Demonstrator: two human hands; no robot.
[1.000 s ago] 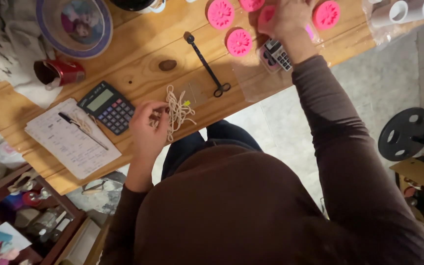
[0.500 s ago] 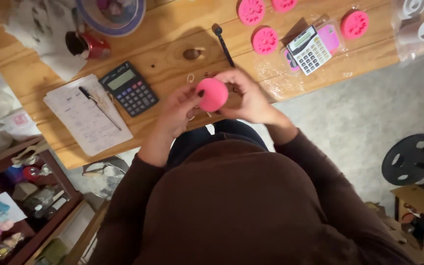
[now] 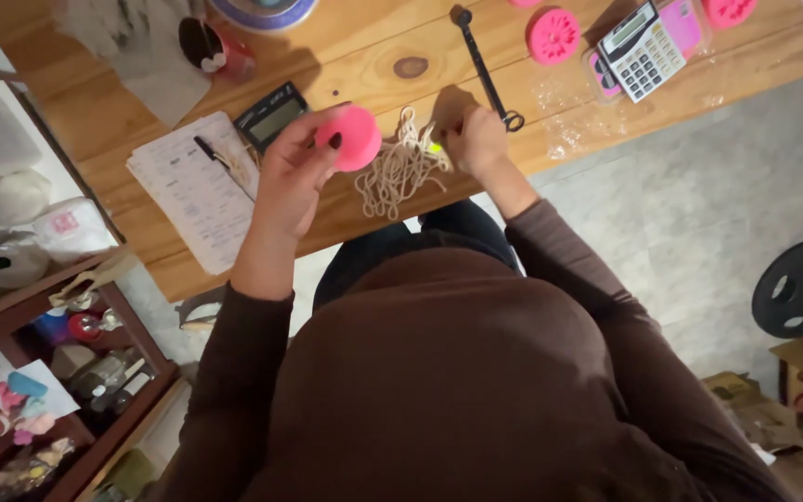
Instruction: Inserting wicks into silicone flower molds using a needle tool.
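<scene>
My left hand [image 3: 292,175] holds a round pink mould [image 3: 351,137] up above the wooden table [image 3: 364,56], its smooth underside toward me. My right hand [image 3: 476,139] rests on the table at the right edge of a loose bundle of cream strings [image 3: 398,167], fingers pinched on its top end beside a small yellow tag. A black long-handled scissor-like tool [image 3: 483,67] lies just beyond my right hand.
A dark calculator [image 3: 271,113], a written sheet [image 3: 192,191] with a pen [image 3: 217,158], a red cup [image 3: 218,46], another pink flower mould [image 3: 552,34] and a white calculator on a pink case [image 3: 643,35] lie on the table. A shelf with bottles [image 3: 58,372] stands at the left.
The pink mould passed from both hands into my left hand alone. My right hand dropped onto the string bundle. The view shifted left and down.
</scene>
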